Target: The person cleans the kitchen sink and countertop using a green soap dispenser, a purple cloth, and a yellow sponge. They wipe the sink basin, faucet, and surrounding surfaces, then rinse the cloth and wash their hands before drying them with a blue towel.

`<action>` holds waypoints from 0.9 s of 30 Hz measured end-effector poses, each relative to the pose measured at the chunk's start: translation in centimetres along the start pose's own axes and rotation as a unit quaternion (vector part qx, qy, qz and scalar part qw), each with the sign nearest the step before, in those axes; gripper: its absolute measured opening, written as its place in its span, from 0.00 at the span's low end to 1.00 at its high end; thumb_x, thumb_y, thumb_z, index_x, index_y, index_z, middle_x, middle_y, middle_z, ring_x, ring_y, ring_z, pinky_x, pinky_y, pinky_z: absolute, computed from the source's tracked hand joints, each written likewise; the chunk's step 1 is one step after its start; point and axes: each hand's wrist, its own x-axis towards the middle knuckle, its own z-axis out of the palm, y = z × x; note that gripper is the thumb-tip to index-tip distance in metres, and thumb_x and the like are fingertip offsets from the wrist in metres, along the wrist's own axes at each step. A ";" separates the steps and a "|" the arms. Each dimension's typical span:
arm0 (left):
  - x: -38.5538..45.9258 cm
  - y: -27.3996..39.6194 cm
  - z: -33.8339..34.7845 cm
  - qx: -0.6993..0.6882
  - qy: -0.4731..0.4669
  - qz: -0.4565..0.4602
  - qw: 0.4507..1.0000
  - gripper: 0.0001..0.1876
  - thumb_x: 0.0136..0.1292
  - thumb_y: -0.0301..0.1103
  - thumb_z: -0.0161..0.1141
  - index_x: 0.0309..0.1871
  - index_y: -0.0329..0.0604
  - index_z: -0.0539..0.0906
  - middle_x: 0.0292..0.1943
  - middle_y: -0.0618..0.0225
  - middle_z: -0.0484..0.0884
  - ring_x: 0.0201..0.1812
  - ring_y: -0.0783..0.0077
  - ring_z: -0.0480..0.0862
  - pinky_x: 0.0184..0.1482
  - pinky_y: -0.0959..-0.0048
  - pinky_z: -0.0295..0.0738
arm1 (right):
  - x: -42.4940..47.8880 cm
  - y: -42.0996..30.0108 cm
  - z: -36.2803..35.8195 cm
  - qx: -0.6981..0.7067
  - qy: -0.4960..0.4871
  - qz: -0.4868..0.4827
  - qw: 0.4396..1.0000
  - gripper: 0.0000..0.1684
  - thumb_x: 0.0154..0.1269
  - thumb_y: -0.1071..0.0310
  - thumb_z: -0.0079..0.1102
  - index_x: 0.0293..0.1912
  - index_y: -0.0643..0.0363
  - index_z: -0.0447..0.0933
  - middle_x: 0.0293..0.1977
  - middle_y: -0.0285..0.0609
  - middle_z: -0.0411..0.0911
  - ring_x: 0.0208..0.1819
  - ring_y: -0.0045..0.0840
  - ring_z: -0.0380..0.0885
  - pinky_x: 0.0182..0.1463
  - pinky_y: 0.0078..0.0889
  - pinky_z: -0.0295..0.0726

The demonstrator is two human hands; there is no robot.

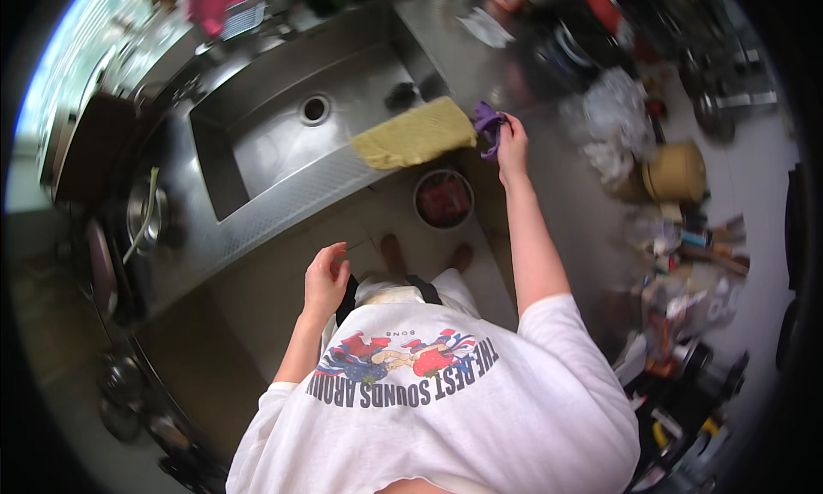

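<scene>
My right hand (512, 148) grips a crumpled purple cloth (490, 129) over the metal counter, at the right end of a yellow cloth (418, 134). That yellow cloth lies spread along the front rim of the stainless steel sink (276, 172). Inside the basin are the round drain (315, 110) and a dark object (401, 95) that is too blurred to name. My left hand (326, 280) is held in front of my body, fingers loosely curled and apart, with nothing in it.
A round bin (443, 199) with red contents stands on the floor below the yellow cloth. Clear plastic bags (614, 118) and a tan container (675, 172) crowd the right counter. At left are a metal bowl (148, 217) with a green stalk and a dark board (96, 150).
</scene>
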 end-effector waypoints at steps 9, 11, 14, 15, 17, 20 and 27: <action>12.5 4.8 -5.5 -0.421 0.148 0.028 0.895 0.26 0.68 0.36 0.59 0.66 0.35 0.67 0.61 0.59 0.73 0.56 0.71 0.78 0.57 0.73 0.73 | -3.3 -11.6 21.3 0.290 -0.410 0.307 0.809 0.14 0.72 0.63 0.51 0.54 0.55 0.73 0.46 0.39 0.81 0.46 0.25 0.83 0.50 0.36 0.84; 16.4 5.8 -7.5 -0.497 0.152 -0.011 0.854 0.25 0.68 0.36 0.59 0.65 0.35 0.69 0.57 0.60 0.75 0.53 0.72 0.79 0.55 0.74 0.74 | -2.5 -11.4 24.7 0.289 -0.438 0.324 0.787 0.14 0.72 0.63 0.51 0.53 0.56 0.74 0.47 0.39 0.81 0.46 0.23 0.82 0.51 0.30 0.82; 21.3 4.0 -9.7 -0.484 0.181 -0.011 0.856 0.23 0.67 0.34 0.60 0.62 0.36 0.72 0.51 0.63 0.79 0.49 0.75 0.80 0.52 0.76 0.74 | -1.4 -11.3 28.7 0.162 -0.515 0.257 0.802 0.12 0.71 0.62 0.55 0.50 0.57 0.75 0.42 0.32 0.80 0.43 0.15 0.79 0.49 0.21 0.78; 22.8 2.7 -9.7 -0.458 0.192 -0.004 0.868 0.22 0.67 0.33 0.60 0.62 0.36 0.73 0.49 0.64 0.80 0.47 0.75 0.80 0.51 0.76 0.74 | -0.3 -10.5 29.9 0.109 -0.548 0.229 0.797 0.12 0.70 0.62 0.56 0.49 0.56 0.75 0.40 0.30 0.79 0.41 0.12 0.78 0.46 0.19 0.76; 24.7 1.4 -10.4 -0.451 0.205 -0.021 0.869 0.18 0.66 0.28 0.58 0.59 0.35 0.76 0.43 0.66 0.82 0.44 0.78 0.80 0.48 0.78 0.75 | 1.6 -10.1 31.8 -0.027 -0.575 0.095 0.812 0.08 0.66 0.66 0.57 0.44 0.56 0.76 0.37 0.26 0.77 0.38 0.10 0.74 0.43 0.17 0.71; 27.2 1.6 -11.6 -0.400 0.195 -0.075 0.892 0.12 0.67 0.25 0.55 0.52 0.36 0.81 0.39 0.67 0.83 0.38 0.80 0.80 0.41 0.80 0.75 | 5.7 -9.3 35.0 -0.135 -0.580 0.010 0.803 0.12 0.60 0.70 0.55 0.45 0.60 0.75 0.37 0.32 0.77 0.41 0.17 0.74 0.48 0.20 0.71; 32.8 3.8 -14.7 -0.342 0.238 -0.061 0.907 0.09 0.64 0.24 0.54 0.38 0.37 0.86 0.29 0.72 0.83 0.30 0.83 0.77 0.33 0.80 0.72 | 12.7 -8.5 45.6 -0.254 -0.358 -0.357 0.825 0.27 0.55 0.70 0.53 0.57 0.58 0.69 0.60 0.54 0.67 0.62 0.49 0.66 0.65 0.46 0.67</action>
